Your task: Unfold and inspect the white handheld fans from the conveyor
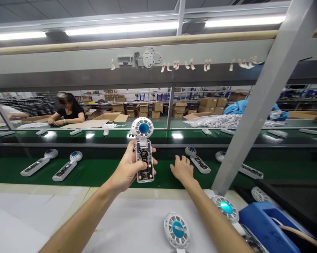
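Standing at a green belt (100,172), the person holds a small handheld fan (144,154) upright in the left hand (128,168), fingers wrapped round the clear handle and the thumb lying along its near edge, the round white head with its blue hub at twelve o'clock above the fist. The right hand (182,168) is stretched out flat with its fingers spread, palm down over the belt, empty, its fingertips just beside another fan (197,161) that lies at about one o'clock from it.

Two more fans (52,163) lie on the belt off at nine o'clock, and further ones sit to the right behind a slanting grey post (255,105). On the white bench (29,218) close in, two fan heads (176,230) rest at five o'clock, next to a blue bin (266,225). Across the line, two other people work at piles of small white parts.

I would judge the grip secure enough, though the fan is top-heavy and only the lower handle is held; a loosened thumb could let the head tip forward onto the belt. The reaching hand may also nudge the lying fan askew rather than catch it, since it comes in flat. The post stands close by that forearm and could be knocked.
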`<state>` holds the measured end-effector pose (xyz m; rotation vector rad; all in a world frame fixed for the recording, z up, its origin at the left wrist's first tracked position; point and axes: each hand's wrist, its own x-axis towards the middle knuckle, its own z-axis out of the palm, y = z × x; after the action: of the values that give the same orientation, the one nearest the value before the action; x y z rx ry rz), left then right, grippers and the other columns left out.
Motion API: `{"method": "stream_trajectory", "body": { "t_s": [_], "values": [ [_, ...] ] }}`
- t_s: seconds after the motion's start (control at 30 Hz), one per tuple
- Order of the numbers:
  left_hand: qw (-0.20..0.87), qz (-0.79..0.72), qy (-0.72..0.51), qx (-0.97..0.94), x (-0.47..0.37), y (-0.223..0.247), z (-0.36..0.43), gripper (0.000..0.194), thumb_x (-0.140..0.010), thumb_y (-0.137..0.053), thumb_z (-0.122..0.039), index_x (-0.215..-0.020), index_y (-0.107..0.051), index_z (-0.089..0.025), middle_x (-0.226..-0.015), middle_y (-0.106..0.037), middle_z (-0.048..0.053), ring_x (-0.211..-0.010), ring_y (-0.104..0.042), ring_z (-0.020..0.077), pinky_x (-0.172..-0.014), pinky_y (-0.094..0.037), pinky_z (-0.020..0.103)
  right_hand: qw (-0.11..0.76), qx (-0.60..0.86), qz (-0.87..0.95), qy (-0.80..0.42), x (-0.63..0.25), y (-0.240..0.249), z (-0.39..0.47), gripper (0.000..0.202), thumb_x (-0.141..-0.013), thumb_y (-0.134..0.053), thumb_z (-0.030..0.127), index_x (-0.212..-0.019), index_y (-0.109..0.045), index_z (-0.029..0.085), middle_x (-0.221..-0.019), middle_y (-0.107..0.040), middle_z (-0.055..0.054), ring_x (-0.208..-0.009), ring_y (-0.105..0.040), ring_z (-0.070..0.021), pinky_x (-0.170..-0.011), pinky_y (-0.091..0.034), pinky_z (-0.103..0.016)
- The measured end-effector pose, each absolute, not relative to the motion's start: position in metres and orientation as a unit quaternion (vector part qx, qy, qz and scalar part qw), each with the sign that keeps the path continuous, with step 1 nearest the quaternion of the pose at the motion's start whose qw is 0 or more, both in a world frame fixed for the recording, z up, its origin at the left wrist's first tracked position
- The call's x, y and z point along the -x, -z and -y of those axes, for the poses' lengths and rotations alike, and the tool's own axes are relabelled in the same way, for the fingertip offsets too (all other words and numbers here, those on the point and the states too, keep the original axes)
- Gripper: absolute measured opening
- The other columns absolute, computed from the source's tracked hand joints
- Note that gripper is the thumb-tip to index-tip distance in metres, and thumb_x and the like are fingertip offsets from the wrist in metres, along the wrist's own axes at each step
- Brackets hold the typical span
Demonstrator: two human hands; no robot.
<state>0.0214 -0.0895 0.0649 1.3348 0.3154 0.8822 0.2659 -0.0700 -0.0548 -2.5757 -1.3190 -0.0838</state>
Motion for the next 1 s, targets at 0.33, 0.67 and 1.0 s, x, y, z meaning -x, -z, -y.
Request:
{"method": "stream_trajectory", "body": {
  "t_s": [0.33,0.67,1.0],
  "values": [
    [0.677,-0.109,-0.374,-0.624,-0.019,-0.061,0.090,0.061,-0.077,-0.060,-0.006,-0.127,-0.034,-0.027,-0.117,-0.063,0.009,-0.074,-0.070,0.0191,-0.063,-0.059,0.036,0.096,0.909,0.394,0.093,-0.272,0.084,0.064,0.065,-0.096,-0.049,0.042,-0.153,-0.034,0.014,-0.161,-0.020,-0.018,-0.147,-0.016,-0.0422,-0.111,-0.021,-0.060],
    [0.690,-0.103,-0.376,-0.610,-0.019,-0.067,0.092,0.061,-0.075,-0.061,-0.007,-0.127,-0.036,-0.026,-0.115,-0.064,0.009,-0.073,-0.070,0.0198,-0.063,-0.058,0.036,0.076,0.926,0.360,0.082,-0.280,0.080,0.062,0.075,-0.089,-0.059,0.038,-0.146,-0.035,-0.005,-0.146,-0.034,-0.038,-0.133,-0.040,-0.0440,-0.099,-0.032,-0.051],
    [0.692,-0.100,-0.377,-0.607,-0.019,-0.065,0.091,0.062,-0.073,-0.061,-0.005,-0.126,-0.035,-0.027,-0.113,-0.062,0.007,-0.076,-0.067,0.0173,-0.064,-0.059,0.036,0.132,0.915,0.377,0.053,-0.275,0.076,0.066,0.055,-0.089,-0.054,0.026,-0.133,-0.046,-0.006,-0.131,-0.047,-0.032,-0.124,-0.047,-0.0390,-0.091,-0.043,-0.045]
  ]
}}
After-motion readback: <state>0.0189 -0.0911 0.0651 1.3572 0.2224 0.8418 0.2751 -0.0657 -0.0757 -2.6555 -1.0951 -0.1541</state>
